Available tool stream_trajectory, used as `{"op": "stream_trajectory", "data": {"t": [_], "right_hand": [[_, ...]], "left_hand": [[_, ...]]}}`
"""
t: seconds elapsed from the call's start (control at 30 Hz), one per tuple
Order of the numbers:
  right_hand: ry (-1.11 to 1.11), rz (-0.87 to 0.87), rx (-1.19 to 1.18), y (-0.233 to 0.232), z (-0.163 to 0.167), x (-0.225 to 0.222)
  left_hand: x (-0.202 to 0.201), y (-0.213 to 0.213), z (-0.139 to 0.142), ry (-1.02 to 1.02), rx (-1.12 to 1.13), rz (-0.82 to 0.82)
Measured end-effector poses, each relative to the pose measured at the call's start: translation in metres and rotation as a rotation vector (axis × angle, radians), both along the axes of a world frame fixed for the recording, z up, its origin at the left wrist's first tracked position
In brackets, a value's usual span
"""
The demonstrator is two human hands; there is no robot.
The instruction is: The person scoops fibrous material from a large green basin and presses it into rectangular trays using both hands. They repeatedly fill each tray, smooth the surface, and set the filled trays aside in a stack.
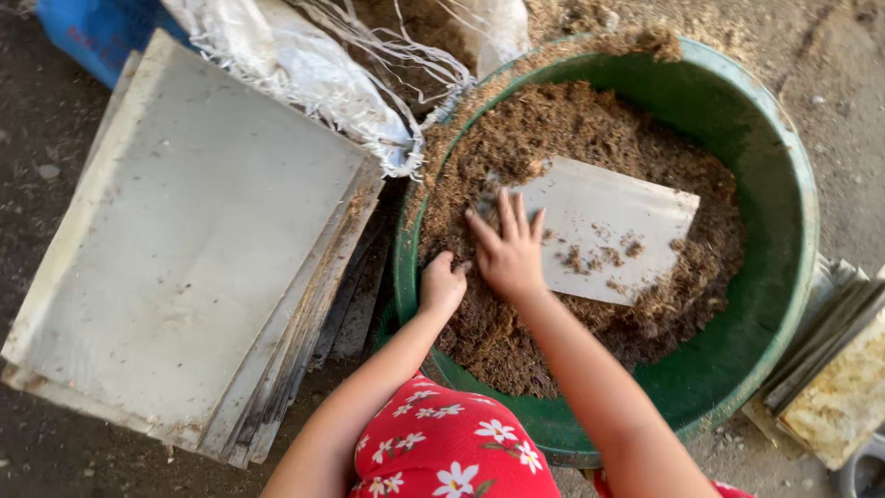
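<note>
At the far left a stack of pale flat sheets (184, 249) lies on the dirt floor, tilted, its right edge close to the green tub (784, 194). A torn white sack (304, 65) hangs over the tub's upper left rim. Inside the tub is brown fibrous material (553, 129), filling most of it. The left hand (442, 286) is a closed fist pressed into the fibre near the left wall. The right hand (509, 254) has its grip apart, fingers spread, on the left end of a whitish rectangular sheet (613, 235). This sheet lies flat on the fibre, dusted with crumbs, its long axis running left to right and slightly downward. Fibre shows around all its edges. More slabs (834, 387) lean outside at the right.
</note>
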State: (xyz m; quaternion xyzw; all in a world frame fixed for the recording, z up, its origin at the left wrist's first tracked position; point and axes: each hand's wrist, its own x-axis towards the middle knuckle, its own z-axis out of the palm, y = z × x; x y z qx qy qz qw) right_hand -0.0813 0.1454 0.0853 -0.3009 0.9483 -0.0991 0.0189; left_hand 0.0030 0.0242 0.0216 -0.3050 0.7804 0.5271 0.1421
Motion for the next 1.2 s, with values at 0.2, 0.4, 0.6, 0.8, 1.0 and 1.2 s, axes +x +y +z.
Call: {"op": "stream_trajectory", "data": {"t": [0.2, 0.4, 0.6, 0.8, 1.0, 1.2], "right_hand": [[-0.044, 0.093, 0.154, 0.007, 0.005, -0.117], [0.042, -0.460, 0.052, -0.009, -0.008, -0.123], [-0.060, -0.051, -0.053, -0.042, -0.012, -0.021], [-0.153, -0.510, 0.123, 0.074, -0.023, -0.040], [-0.183, -1.120, -0.037, 0.221, -0.029, 0.019], [-0.385, -1.405, -0.463, 0.223, -0.039, 0.112]], "left_hand": [[0.005, 0.003, -0.017, -0.031, 0.104, 0.034], [0.008, 0.001, -0.012, -0.036, 0.114, 0.052], [0.011, -0.002, -0.013, -0.067, 0.016, -0.029], [0.014, -0.005, -0.010, -0.052, 0.042, 0.022], [0.005, -0.006, 0.016, -0.044, 0.101, 0.016], [0.001, -0.011, 0.018, -0.098, 0.030, -0.006]]}}
